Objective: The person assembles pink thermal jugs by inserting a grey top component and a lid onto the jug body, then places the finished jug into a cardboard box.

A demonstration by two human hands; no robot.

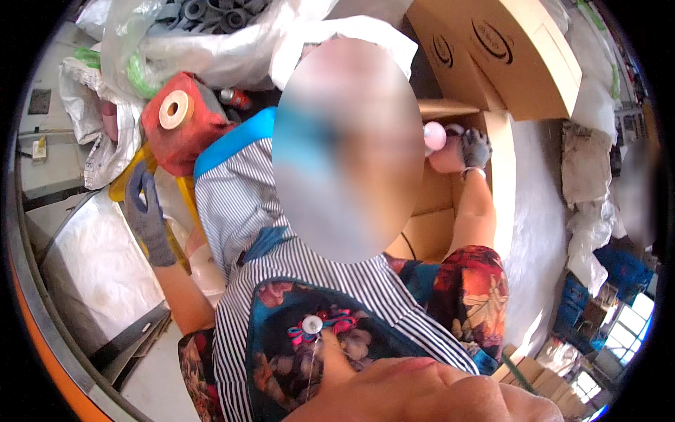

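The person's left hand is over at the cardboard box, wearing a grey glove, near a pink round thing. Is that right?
Not quite: the head view shows that it's the person's right hand, not the left hand, at the cardboard box, wearing a grey glove, near a pink round thing.

Pink rounded piece, partly hidden, inside cardboard box.

Cardboard box: left part was blurred out
Grey rings: were cut off at top
Pink thing: was too small to identify
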